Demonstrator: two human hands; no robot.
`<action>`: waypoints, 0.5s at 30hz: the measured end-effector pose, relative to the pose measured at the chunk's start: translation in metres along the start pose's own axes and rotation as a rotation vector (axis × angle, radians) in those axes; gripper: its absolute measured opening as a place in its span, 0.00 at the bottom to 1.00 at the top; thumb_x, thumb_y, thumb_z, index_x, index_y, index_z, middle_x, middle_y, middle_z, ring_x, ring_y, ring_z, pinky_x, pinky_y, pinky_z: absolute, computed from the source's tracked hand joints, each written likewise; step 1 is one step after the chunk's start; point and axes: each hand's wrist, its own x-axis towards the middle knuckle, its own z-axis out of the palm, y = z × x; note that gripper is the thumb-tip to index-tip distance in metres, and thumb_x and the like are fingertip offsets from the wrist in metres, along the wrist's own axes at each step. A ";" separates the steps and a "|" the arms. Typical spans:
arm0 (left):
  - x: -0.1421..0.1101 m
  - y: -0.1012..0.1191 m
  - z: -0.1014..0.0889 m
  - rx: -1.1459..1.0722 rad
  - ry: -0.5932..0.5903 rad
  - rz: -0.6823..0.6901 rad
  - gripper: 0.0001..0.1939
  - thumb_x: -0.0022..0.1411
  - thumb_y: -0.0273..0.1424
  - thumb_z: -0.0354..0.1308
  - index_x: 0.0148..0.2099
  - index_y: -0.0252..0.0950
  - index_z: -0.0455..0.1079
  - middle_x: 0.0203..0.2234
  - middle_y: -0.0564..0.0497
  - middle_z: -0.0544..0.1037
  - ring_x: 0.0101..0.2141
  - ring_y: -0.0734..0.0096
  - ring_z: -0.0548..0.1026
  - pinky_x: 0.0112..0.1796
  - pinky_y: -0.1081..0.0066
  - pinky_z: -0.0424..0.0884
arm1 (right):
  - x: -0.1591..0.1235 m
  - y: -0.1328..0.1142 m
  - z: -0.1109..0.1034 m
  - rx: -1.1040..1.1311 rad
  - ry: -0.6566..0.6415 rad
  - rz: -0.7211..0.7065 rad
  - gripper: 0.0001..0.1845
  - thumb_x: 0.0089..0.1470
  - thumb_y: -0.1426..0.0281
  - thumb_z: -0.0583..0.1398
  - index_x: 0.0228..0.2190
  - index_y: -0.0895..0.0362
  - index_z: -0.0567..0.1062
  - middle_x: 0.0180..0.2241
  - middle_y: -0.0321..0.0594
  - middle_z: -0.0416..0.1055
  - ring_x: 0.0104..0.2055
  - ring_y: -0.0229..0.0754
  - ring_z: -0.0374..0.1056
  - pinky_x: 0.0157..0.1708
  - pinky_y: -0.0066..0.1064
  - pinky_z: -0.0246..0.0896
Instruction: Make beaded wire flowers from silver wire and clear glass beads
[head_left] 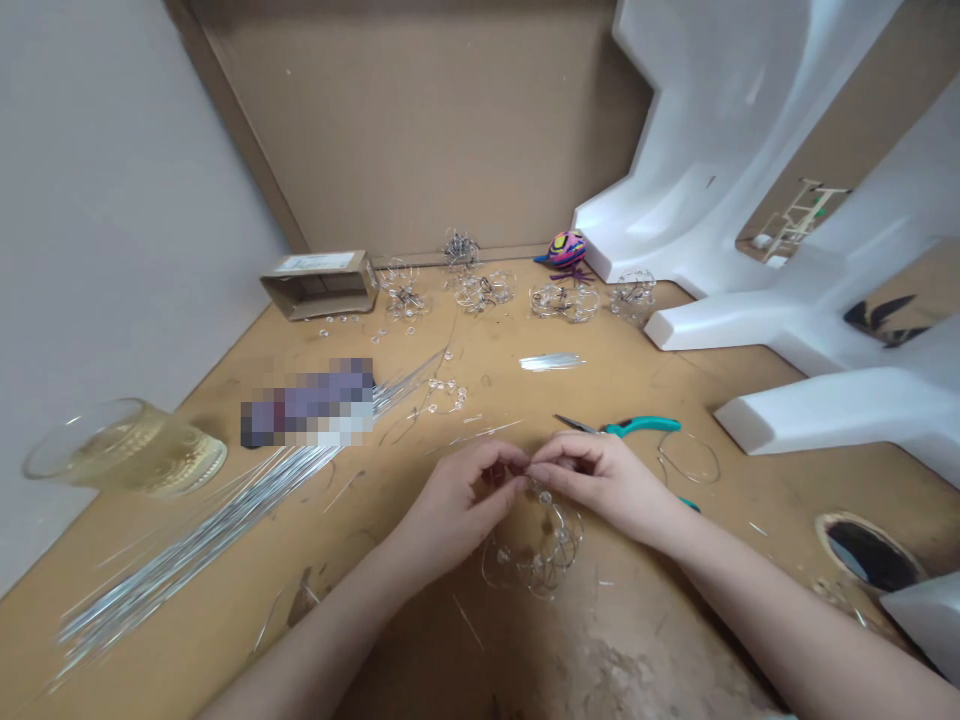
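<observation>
Both of my hands meet over the middle of the table, fingertips pinched close together. My left hand (469, 490) and my right hand (596, 475) grip the upper end of a beaded wire piece (551, 550), made of thin silvery loops with clear beads. Its loops hang below my fingers, near the tabletop. The exact bit of wire between the fingertips is too small to make out. Just beyond my right hand lie pliers with teal handles (645, 425), their jaws pointing left and partly hidden by that hand.
Long straight wires (217, 540) lie in a bundle on the left, beside a glass of pale yellow liquid (142, 455). Loose clear beads (450, 393) and short wire lengths (551, 361) lie ahead. Several wire pieces (484, 290) and a small cardboard box (322, 285) line the back; white moulded panels (810, 400) stand right.
</observation>
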 end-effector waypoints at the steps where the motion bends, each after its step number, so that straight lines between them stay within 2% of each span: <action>1: 0.000 -0.001 0.000 -0.008 0.006 -0.015 0.08 0.58 0.34 0.51 0.37 0.38 0.69 0.27 0.53 0.73 0.29 0.72 0.69 0.31 0.72 0.65 | 0.000 0.001 0.001 -0.004 0.013 0.000 0.12 0.50 0.62 0.57 0.26 0.57 0.74 0.25 0.36 0.69 0.25 0.35 0.62 0.24 0.27 0.55; 5: 0.001 -0.007 0.002 -0.021 0.098 -0.074 0.07 0.58 0.34 0.51 0.33 0.37 0.68 0.24 0.54 0.71 0.26 0.73 0.68 0.27 0.74 0.64 | -0.001 0.005 0.002 -0.127 0.125 0.019 0.15 0.47 0.59 0.59 0.35 0.55 0.71 0.26 0.36 0.69 0.23 0.35 0.61 0.24 0.27 0.56; 7: 0.001 -0.011 0.002 -0.057 0.153 -0.098 0.07 0.58 0.34 0.51 0.33 0.37 0.66 0.22 0.55 0.69 0.25 0.74 0.67 0.26 0.75 0.63 | -0.003 0.006 0.000 -0.274 0.193 0.024 0.20 0.44 0.59 0.61 0.39 0.54 0.69 0.30 0.37 0.70 0.25 0.36 0.63 0.26 0.29 0.57; 9: 0.002 -0.015 0.002 -0.097 0.196 -0.106 0.07 0.59 0.34 0.50 0.33 0.37 0.65 0.21 0.56 0.68 0.24 0.75 0.67 0.26 0.75 0.63 | -0.005 0.006 -0.003 -0.440 0.234 0.019 0.20 0.43 0.59 0.61 0.40 0.53 0.69 0.35 0.39 0.70 0.30 0.39 0.64 0.30 0.31 0.58; 12: 0.002 -0.017 0.002 -0.131 0.227 -0.095 0.07 0.59 0.34 0.50 0.34 0.37 0.65 0.20 0.56 0.68 0.24 0.75 0.67 0.27 0.75 0.64 | -0.006 0.007 -0.006 -0.568 0.220 0.023 0.17 0.45 0.60 0.60 0.38 0.53 0.70 0.36 0.40 0.69 0.36 0.43 0.64 0.34 0.34 0.57; 15: 0.001 -0.015 0.002 -0.145 0.217 -0.084 0.07 0.59 0.34 0.50 0.34 0.37 0.64 0.21 0.56 0.69 0.24 0.75 0.68 0.28 0.75 0.64 | -0.004 0.011 -0.007 -0.504 0.169 0.021 0.17 0.46 0.62 0.59 0.40 0.53 0.69 0.37 0.41 0.69 0.38 0.44 0.64 0.36 0.35 0.57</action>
